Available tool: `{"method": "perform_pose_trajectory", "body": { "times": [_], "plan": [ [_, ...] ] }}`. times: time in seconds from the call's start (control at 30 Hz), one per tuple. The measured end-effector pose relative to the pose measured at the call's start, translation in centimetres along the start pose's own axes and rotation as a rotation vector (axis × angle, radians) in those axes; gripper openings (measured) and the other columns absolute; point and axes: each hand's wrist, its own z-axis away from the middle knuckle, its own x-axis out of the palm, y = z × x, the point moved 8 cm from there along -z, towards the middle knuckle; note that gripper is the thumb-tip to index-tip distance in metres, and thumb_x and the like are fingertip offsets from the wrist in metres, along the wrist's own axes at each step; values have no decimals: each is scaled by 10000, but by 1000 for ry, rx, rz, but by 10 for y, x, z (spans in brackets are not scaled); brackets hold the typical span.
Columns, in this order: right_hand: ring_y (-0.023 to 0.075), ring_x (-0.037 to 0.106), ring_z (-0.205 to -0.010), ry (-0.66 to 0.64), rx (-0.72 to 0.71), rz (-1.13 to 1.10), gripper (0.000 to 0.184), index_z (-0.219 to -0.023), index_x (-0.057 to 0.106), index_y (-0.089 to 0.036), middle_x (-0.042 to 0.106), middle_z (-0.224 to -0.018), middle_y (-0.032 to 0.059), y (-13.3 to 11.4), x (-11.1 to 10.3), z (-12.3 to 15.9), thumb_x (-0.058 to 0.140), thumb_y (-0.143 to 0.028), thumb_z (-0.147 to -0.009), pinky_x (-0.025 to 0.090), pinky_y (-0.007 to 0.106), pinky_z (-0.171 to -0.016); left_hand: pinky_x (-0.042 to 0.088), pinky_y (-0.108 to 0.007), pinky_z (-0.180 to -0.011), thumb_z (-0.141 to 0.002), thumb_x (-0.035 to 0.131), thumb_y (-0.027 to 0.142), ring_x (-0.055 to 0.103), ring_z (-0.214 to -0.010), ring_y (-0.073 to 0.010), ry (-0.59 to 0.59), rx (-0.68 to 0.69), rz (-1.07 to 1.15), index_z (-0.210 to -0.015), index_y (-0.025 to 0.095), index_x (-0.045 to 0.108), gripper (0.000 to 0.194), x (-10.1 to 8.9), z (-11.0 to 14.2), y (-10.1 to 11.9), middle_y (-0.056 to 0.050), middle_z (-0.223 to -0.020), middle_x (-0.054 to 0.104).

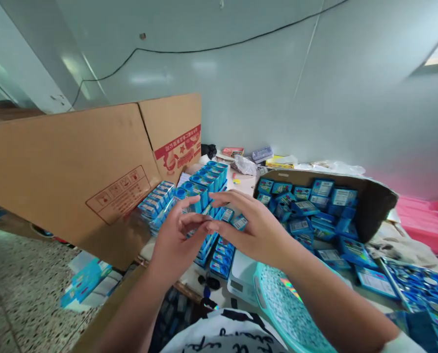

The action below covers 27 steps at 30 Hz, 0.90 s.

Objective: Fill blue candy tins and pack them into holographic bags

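Note:
My left hand [182, 235] and my right hand [248, 220] meet at the fingertips above the table. The left fingers curl against the thumb, and the right thumb presses against them. Anything pinched there is too small or hidden to name. Behind and below the hands stand rows of small blue boxes [200, 184], some with round openings on top. A shorter row of blue boxes [223, 255] lies just under my fingers. Closest below my right forearm is a turquoise basket [259, 284] filled with pale blue small pieces, beside a white scale [241, 282].
An upright cardboard panel [112, 171] rises at the left. At right, an open carton [378, 208] holds many loose blue boxes, with a tray of blue round items [421, 289] in front. Blue and white packages [90, 282] lie low at left. Plastic wrapping [244, 165] lies along the wall.

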Motion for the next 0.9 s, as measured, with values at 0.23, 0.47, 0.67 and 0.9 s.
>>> {"method": "perform_pose_trajectory", "body": {
  "times": [0.23,0.47,0.67,0.9],
  "plan": [
    [134,638,-734,-123,49,78,180,-795,732,-206,715,-783,-14,-14,39,-84,621,-78,-855,459,275,-696,548,-277,-715,-856,716,316,701,-737,-159,-271,-9,-115,-1395,298,369,641,-48,-49,27,-6,-864,726],
    [124,644,-711,348,142,-87,99,-818,744,-210,716,-762,-20,2,38,-107,677,-146,-854,483,249,-670,512,-279,-825,-798,762,395,627,-1022,-188,-321,30,-33,-1341,269,514,610,-79,-102,6,-85,-1224,642],
    [153,639,-685,556,277,-265,75,-745,699,-203,708,-723,-5,31,57,-102,721,-234,-809,515,278,-650,511,-267,-674,-753,774,466,649,-714,-168,-218,-68,96,-896,184,698,325,-90,-114,-32,-29,-751,693],
    [194,656,-819,580,230,114,145,-851,659,-229,707,-842,18,35,49,-90,578,-302,-947,505,365,-812,472,-237,-605,-808,720,477,588,-641,-142,-211,-66,-9,-901,197,761,298,-113,-130,-42,-26,-687,672]
  ]
}}
